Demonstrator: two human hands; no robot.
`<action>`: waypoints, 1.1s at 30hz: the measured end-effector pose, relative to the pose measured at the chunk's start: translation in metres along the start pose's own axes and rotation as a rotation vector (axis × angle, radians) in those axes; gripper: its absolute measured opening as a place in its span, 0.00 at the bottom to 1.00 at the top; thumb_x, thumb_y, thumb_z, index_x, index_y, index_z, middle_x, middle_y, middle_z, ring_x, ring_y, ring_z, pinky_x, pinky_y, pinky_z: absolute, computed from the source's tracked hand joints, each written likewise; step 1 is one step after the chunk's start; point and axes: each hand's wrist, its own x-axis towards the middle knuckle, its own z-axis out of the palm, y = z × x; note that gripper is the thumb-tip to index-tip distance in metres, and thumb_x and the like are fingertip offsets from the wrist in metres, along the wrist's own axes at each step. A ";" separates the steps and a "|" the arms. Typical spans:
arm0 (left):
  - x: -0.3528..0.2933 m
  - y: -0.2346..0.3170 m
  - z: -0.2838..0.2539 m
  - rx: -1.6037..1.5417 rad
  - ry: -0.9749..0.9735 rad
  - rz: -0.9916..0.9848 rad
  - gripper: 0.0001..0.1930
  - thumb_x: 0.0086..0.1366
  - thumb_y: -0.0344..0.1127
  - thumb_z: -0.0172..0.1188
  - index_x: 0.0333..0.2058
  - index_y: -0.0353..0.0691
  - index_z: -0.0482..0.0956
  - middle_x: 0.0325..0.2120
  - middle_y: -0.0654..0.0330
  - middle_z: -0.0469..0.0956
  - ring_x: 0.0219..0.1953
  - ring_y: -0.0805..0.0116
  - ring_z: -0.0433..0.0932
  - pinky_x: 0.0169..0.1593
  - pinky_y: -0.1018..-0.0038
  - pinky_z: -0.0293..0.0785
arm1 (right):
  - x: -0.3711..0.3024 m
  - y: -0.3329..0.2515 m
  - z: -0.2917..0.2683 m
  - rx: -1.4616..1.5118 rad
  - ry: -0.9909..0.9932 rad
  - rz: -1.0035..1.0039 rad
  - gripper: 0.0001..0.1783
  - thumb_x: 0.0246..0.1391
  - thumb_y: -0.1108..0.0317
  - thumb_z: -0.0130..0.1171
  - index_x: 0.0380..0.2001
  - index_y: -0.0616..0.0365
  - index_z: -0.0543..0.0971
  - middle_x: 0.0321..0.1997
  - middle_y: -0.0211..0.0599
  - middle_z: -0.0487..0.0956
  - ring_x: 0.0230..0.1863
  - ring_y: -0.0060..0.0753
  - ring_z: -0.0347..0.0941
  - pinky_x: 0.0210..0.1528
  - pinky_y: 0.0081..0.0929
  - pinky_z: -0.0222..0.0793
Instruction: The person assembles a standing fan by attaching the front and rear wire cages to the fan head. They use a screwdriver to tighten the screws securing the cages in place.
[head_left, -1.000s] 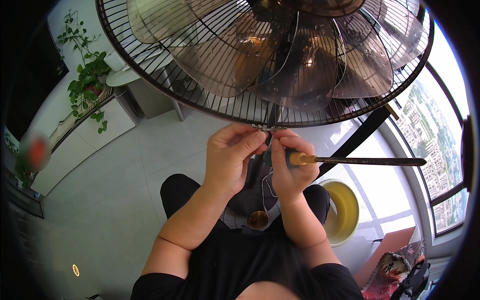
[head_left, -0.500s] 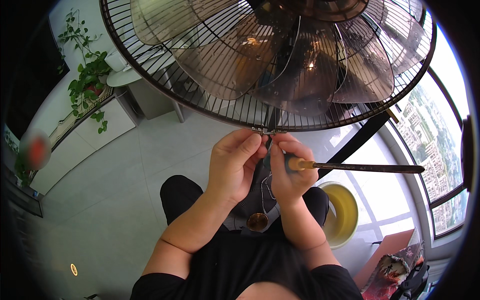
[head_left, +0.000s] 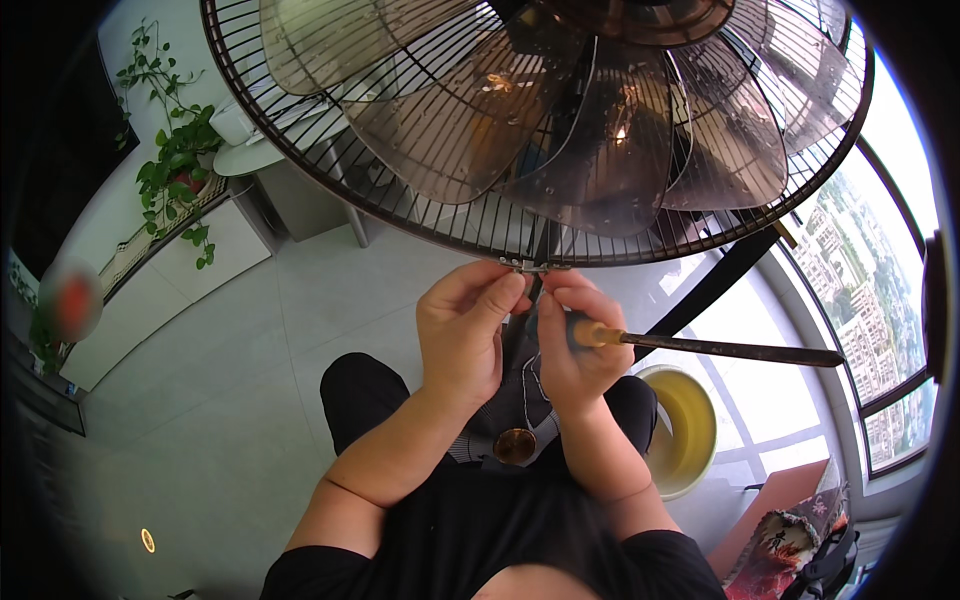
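A large fan point(head_left: 420, 140) with a dark wire guard and smoky see-through blades fills the top of the view. At the lowest point of its rim sits a small metal clip point(head_left: 532, 267). My left hand point(head_left: 465, 325) is closed, thumb and forefinger pinched at the clip's left side. My right hand point(head_left: 580, 340) is closed around a screwdriver point(head_left: 720, 347), whose yellowish handle end shows and whose long dark shaft points right. The right thumb and forefinger also touch the clip's right side. Fingertips hide part of the clip.
A yellow bucket point(head_left: 690, 430) stands on the tiled floor by my right knee. A dark bar point(head_left: 715, 285) slants behind the screwdriver. Windows point(head_left: 870, 300) line the right. At the left are a white cabinet point(head_left: 215, 250) and a trailing plant point(head_left: 180, 180).
The screwdriver's tip has dipped slightly, and my right hand has shifted a little. My left hand stays pinched at the clip. The fan's rim has barely moved.
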 end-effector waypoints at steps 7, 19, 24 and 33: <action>-0.001 -0.004 0.002 0.036 0.011 0.044 0.06 0.54 0.23 0.57 0.32 0.30 0.74 0.27 0.58 0.76 0.27 0.75 0.74 0.32 0.82 0.71 | -0.001 -0.001 -0.001 0.002 -0.007 0.018 0.10 0.38 0.85 0.57 0.27 0.66 0.72 0.33 0.47 0.76 0.34 0.34 0.75 0.39 0.23 0.69; -0.002 -0.005 0.008 0.066 0.032 0.082 0.04 0.55 0.25 0.56 0.30 0.32 0.72 0.26 0.57 0.76 0.28 0.72 0.75 0.35 0.79 0.72 | -0.005 0.001 -0.004 0.076 -0.027 0.061 0.11 0.39 0.85 0.56 0.30 0.66 0.71 0.36 0.48 0.76 0.37 0.35 0.74 0.42 0.24 0.68; -0.002 -0.008 0.009 0.062 0.040 0.092 0.05 0.55 0.26 0.56 0.31 0.34 0.72 0.27 0.57 0.76 0.28 0.69 0.76 0.36 0.77 0.73 | -0.005 0.000 -0.006 0.092 -0.017 0.060 0.12 0.39 0.85 0.56 0.31 0.66 0.70 0.36 0.49 0.75 0.38 0.36 0.74 0.43 0.25 0.67; -0.003 -0.007 0.012 0.025 0.062 0.099 0.04 0.55 0.23 0.56 0.30 0.30 0.72 0.26 0.56 0.76 0.28 0.70 0.75 0.36 0.79 0.72 | -0.005 -0.001 -0.009 0.119 -0.057 0.068 0.12 0.40 0.84 0.55 0.32 0.66 0.70 0.38 0.50 0.75 0.40 0.38 0.73 0.43 0.27 0.67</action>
